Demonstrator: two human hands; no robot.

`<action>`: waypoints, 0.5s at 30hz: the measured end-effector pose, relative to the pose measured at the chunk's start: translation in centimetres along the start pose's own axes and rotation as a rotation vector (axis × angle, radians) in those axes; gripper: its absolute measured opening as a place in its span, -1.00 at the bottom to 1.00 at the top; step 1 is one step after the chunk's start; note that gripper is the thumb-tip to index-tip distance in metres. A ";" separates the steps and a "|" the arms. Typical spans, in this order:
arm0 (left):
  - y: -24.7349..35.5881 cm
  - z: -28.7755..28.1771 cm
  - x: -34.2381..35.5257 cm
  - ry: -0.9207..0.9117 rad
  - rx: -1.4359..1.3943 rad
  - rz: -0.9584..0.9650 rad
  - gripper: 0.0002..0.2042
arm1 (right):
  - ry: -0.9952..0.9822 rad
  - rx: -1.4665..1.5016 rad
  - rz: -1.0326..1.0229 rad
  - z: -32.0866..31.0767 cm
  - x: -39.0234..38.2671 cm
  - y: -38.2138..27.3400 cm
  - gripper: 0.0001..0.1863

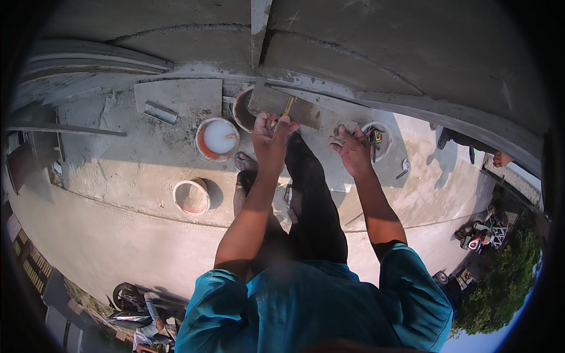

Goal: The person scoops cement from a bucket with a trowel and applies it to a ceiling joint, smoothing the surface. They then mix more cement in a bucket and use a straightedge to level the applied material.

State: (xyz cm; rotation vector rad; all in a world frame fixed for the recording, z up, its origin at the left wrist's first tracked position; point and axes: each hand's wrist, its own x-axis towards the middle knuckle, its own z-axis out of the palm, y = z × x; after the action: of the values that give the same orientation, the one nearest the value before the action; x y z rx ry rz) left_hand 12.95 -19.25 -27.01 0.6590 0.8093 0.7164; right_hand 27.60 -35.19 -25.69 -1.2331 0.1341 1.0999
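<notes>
My left hand (272, 141) is raised in the middle with its fingers curled. It closes on what looks like a plastering trowel (307, 113), a flat grey-brown plate with a yellowish handle (289, 106); part of the grip is hidden by the fingers. My right hand (354, 150), to the right and apart from the left, has its fingers bent round a small grey lump (347, 126), perhaps mortar. Below that hand stands a bucket of tools (385, 140). A dark bucket (240, 112) is partly covered by the plate and my left hand.
A bucket of whitish liquid (219, 137) and a pale bucket (192, 197) stand to the left. A board (176, 97) with a metal channel (160, 113) lies near the grey wall (194, 50). Another person's hand (502, 159) shows far right. Motorcycles (482, 234) are parked behind.
</notes>
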 end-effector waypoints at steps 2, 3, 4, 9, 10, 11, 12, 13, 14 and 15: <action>3.2 1.5 1.7 -0.007 -0.095 -0.037 -0.88 | -0.033 0.020 -0.058 0.9 0.2 -3.3 -0.79; 4.6 2.1 2.8 -0.015 -0.063 -0.048 -0.89 | -0.022 0.015 -0.067 1.8 0.7 -4.8 -0.78; 5.8 2.8 3.9 -0.018 -0.034 -0.062 -0.89 | -0.010 0.006 -0.072 2.8 1.4 -6.2 -0.77; 8.5 4.3 6.2 -0.009 0.052 -0.063 -0.83 | -0.035 -0.050 -0.071 3.3 4.4 -9.3 -0.71; 8.7 3.9 6.0 -0.038 0.072 -0.039 -0.81 | -0.049 -0.066 -0.080 3.9 3.6 -10.3 -0.70; 9.6 4.4 5.7 -0.083 0.095 -0.019 -0.79 | -0.052 -0.075 -0.101 4.3 2.3 -11.6 -0.69; 11.4 5.4 4.7 -0.124 0.092 0.023 -0.75 | -0.072 -0.087 -0.143 4.7 0.7 -13.3 -0.67; 13.3 6.3 3.2 -0.166 0.091 0.068 -0.70 | -0.094 -0.098 -0.187 5.3 -1.2 -14.9 -0.64; 15.4 7.4 1.5 -0.180 0.082 0.165 -0.67 | -0.085 -0.114 -0.228 6.2 -3.5 -16.6 -0.62; 17.5 8.5 0.0 -0.195 0.074 0.265 -0.64 | -0.078 -0.125 -0.271 7.5 -5.5 -18.4 -0.61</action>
State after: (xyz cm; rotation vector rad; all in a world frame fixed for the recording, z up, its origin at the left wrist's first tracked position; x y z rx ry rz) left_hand 14.53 -11.04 -9.40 0.8991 0.5766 0.8492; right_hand 34.77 -31.03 -6.80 -1.2755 -0.1597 0.9290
